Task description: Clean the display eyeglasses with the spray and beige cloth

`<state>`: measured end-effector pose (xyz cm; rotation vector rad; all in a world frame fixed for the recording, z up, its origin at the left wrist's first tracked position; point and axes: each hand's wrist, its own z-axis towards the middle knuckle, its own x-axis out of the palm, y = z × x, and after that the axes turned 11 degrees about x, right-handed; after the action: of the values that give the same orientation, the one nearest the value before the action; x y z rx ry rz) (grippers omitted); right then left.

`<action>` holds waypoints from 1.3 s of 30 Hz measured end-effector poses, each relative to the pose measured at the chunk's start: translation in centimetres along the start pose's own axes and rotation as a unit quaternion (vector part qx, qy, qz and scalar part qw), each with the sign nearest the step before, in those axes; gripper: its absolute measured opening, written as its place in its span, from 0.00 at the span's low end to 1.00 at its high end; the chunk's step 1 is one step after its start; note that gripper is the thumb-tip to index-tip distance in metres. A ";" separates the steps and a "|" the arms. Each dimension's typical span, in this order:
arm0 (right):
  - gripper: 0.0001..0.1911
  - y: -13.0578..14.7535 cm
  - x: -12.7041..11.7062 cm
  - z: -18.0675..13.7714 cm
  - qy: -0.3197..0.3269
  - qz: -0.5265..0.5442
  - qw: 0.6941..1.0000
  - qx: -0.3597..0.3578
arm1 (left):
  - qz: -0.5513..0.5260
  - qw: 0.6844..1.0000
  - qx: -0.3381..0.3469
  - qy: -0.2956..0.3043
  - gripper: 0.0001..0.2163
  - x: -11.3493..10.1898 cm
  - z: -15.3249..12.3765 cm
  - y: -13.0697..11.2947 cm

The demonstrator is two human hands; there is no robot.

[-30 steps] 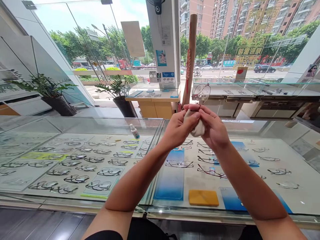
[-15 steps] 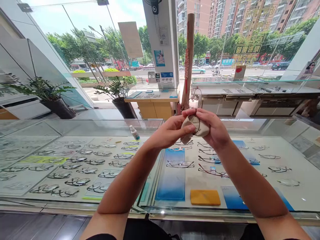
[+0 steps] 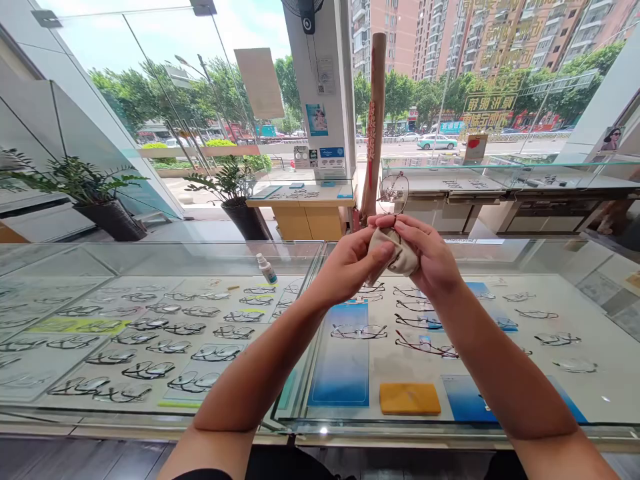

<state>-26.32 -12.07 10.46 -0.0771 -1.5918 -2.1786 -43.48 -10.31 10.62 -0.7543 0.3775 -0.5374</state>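
Both my hands are raised above a glass display counter (image 3: 165, 260). My left hand (image 3: 350, 267) pinches a beige cleaning cloth (image 3: 395, 257) between thumb and fingers. My right hand (image 3: 430, 260) is closed around the same cloth and a pair of thin wire-framed glasses (image 3: 394, 189). One round lens of the glasses sticks up above my fingers; the other lens is wrapped in the cloth and hidden.
Under the counter glass lie several rows of spectacle frames (image 3: 150, 333), blue mats (image 3: 343, 360) and an orange pad (image 3: 409, 398). A small spray bottle (image 3: 266, 268) stands on the counter top. Beyond are potted plants (image 3: 235, 193), a tall wooden post (image 3: 373, 120), more display cases and windows.
My hands have kept rubbing the cloth on the glasses; the free lens turned edge-on, then back toward me. The view shifted slightly.
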 end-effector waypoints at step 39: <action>0.11 -1.6 1.7 0.5 -0.043 0.040 0.998 -0.010 | 0.143 0.978 0.078 -0.128 0.27 0.5 0.1 2.5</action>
<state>-28.58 -11.75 9.70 -0.2406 -1.5852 -2.1555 -42.24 -9.05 8.80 -0.5949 0.1961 -0.1925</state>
